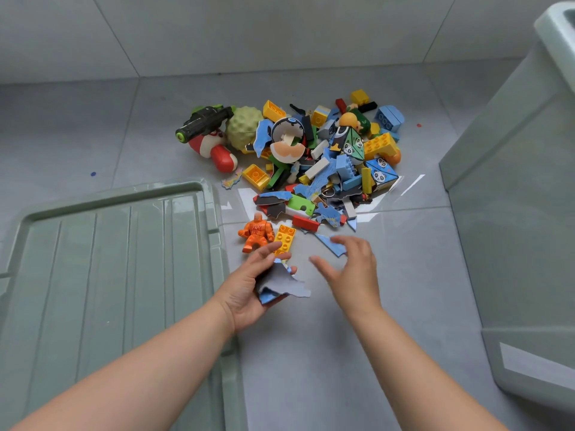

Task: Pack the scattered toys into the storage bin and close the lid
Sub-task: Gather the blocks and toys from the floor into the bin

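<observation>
Several thin blue card puzzle pieces, likely light and bendy, best taken by an edge: gripped by left hand, fingers curled; right hand hovers, fingers spread.

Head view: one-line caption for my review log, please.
Left hand holds blue puzzle pieces; open right hand hovers over another piece near the toy pile, bin lid lying off to the left.

Right of the pale green, ribbed lid: an orange figure, a yellow brick, a blue-and-grey puzzle piece and a blue panda-print cube, on the grey floor.
</observation>
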`<action>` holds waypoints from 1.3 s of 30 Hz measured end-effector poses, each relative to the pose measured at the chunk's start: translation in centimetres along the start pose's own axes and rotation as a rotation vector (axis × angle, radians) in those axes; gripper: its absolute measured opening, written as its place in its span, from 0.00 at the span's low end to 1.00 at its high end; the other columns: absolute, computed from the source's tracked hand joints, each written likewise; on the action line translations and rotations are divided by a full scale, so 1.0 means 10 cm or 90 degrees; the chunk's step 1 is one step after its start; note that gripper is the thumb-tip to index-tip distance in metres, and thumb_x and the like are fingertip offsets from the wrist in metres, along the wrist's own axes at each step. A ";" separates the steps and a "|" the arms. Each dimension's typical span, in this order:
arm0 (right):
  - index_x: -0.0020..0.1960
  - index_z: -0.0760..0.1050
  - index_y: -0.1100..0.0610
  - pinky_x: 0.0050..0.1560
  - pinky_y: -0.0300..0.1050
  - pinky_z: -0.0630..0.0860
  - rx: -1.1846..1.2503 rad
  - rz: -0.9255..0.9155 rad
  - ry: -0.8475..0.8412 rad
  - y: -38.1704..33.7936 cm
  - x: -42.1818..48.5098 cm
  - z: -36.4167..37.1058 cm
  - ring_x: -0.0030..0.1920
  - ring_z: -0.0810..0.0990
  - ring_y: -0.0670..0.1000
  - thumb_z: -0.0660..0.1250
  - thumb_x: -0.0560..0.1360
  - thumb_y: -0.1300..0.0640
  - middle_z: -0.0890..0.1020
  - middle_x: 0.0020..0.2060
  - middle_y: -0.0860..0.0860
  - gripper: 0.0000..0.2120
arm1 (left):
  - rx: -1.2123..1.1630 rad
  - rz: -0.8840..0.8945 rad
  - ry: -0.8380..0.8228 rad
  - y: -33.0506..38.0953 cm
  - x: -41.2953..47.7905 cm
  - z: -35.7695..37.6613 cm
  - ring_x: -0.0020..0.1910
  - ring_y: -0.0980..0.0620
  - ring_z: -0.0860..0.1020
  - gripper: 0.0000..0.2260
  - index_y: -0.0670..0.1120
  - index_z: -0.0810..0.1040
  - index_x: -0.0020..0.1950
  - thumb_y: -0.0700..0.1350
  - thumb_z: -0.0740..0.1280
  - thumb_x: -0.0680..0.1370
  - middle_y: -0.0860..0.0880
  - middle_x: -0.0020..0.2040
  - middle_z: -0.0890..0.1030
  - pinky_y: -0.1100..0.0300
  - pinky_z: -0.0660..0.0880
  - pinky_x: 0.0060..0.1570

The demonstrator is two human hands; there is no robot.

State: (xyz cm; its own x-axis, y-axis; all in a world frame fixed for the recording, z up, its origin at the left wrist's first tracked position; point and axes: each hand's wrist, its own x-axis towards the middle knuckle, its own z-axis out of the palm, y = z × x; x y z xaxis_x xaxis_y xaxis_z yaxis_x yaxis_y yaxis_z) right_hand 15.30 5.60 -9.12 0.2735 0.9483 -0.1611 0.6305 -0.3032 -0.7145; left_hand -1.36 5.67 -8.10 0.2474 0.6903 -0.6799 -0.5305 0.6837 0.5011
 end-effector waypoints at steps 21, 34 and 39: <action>0.67 0.66 0.54 0.61 0.47 0.69 -0.042 -0.088 -0.152 -0.40 0.19 0.28 0.64 0.69 0.54 0.70 0.72 0.53 0.71 0.64 0.50 0.26 | 0.004 0.000 0.101 -0.13 -0.01 -0.12 0.44 0.45 0.79 0.09 0.44 0.77 0.50 0.36 0.57 0.80 0.43 0.48 0.81 0.56 0.80 0.32; 0.69 0.64 0.52 0.59 0.35 0.63 -0.022 -0.286 -0.369 -0.36 -0.28 0.12 0.63 0.67 0.50 0.68 0.69 0.57 0.68 0.62 0.51 0.30 | 0.010 -0.092 -0.022 -0.03 0.01 -0.23 0.41 0.45 0.82 0.30 0.46 0.79 0.55 0.66 0.71 0.63 0.42 0.46 0.82 0.53 0.79 0.41; 0.73 0.55 0.51 0.57 0.35 0.67 0.092 -0.162 -0.415 -0.52 0.06 -0.12 0.61 0.68 0.45 0.66 0.72 0.54 0.65 0.63 0.47 0.33 | 0.012 -0.104 -0.040 -0.14 0.00 -0.14 0.38 0.49 0.84 0.15 0.47 0.81 0.50 0.48 0.72 0.64 0.45 0.41 0.84 0.53 0.82 0.36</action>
State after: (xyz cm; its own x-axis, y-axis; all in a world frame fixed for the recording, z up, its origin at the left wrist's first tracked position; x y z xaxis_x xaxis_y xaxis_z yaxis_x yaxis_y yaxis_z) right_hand 13.02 7.66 -4.66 -0.3876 0.8647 -0.3195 0.5024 -0.0924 -0.8597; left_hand -1.74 4.35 -9.55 0.3794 0.5831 -0.7184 -0.4637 0.7917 0.3977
